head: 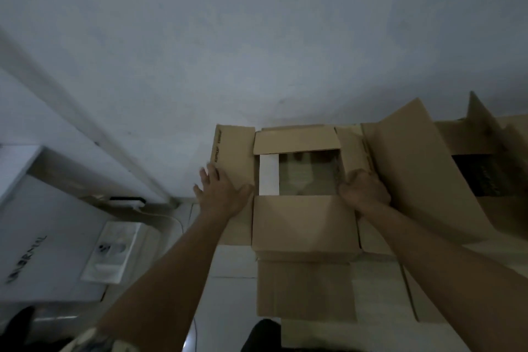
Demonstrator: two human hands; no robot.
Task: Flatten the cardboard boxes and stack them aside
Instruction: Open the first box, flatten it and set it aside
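Open brown cardboard box [297,177] stands against the wall, atop other flattened cardboard [305,288]. Left hand [221,194] flat, fingers spread on left flap; right hand [364,190] curled over right flap's edge. Advise pushing opposite corners inward together to collapse evenly.

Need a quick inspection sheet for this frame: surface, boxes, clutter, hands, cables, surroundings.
Surface: pale floor, dim light, partly covered by cardboard.
Job's things: open box with four flaps spread, see-through packing inside; flat cardboard under and in front of it; second open box to the right, dark inside.
Clutter: white tray on the left.
Hands: left hand spread flat on the left flap; right hand curled over the right flap's edge.
Cables: thin white cord near the tray.
Surroundings: grey wall; white appliance at left.
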